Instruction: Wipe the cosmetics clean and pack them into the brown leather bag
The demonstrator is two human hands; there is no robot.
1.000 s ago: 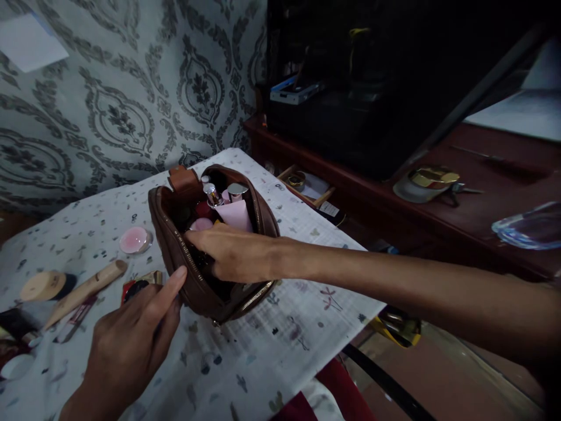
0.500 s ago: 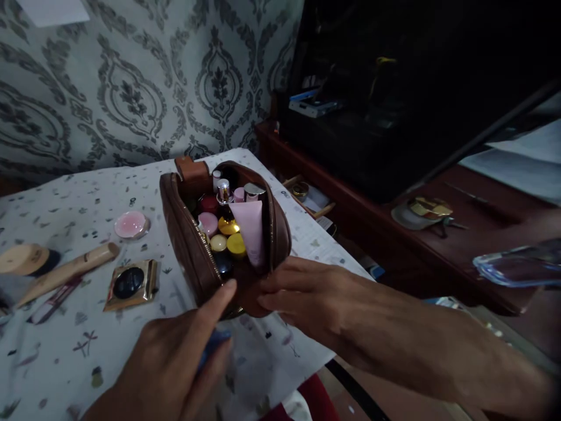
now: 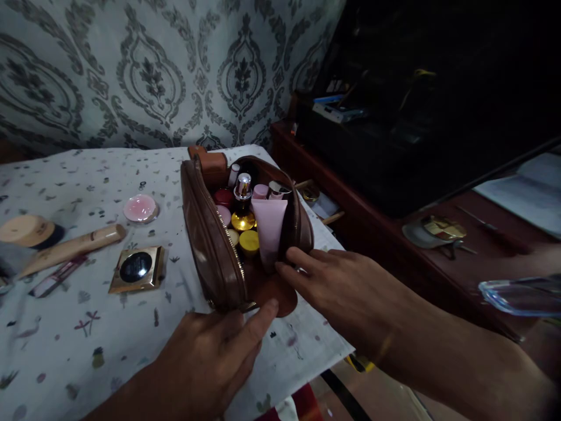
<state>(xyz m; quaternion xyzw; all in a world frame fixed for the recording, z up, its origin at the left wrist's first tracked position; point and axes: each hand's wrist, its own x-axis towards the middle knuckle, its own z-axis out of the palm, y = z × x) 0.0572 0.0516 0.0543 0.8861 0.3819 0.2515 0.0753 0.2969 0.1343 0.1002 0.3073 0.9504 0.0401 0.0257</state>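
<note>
- Brown zip bag point(image 3: 214, 251): upright on the printed cloth point(image 3: 135, 333), mouth unzipped, directly ahead of both sets of fingers and between them.
- Left hand point(image 3: 210, 351): at the bag's near end. Its index finger point(image 3: 262, 318) points forward and rests along the lowered front flap point(image 3: 274, 292); the other fingers are bent beneath, partly hidden, so I cannot tell whether they pinch anything.
- Right hand point(image 3: 337, 286): at the bag's right wall. The fingers lie close together, their tips against the leather by the opening; from where I stand I cannot tell whether the edge is pinched.
- Pink tube point(image 3: 269, 228): inside the bag, standing just beyond the right fingertips. Any lettering is too dim to read.
- Yellow lid point(image 3: 249, 242) and gold lid point(image 3: 242, 221): to the left of the tube, ahead of the left index fingertip.
- Silver-capped bottle point(image 3: 242, 187): upright deeper in the bag, farther from the fingers.
- Gold compact point(image 3: 135, 269): on the cloth, left of the left fingers and apart from them, its round dark centre shining.
- Pink round pot point(image 3: 140, 208): beyond the compact, farther from the left fingers.
- Beige tube point(image 3: 83, 245) and beige-topped jar point(image 3: 28, 231): well to the left of the left fingers. Both bear small dark print, which I cannot read.
</note>
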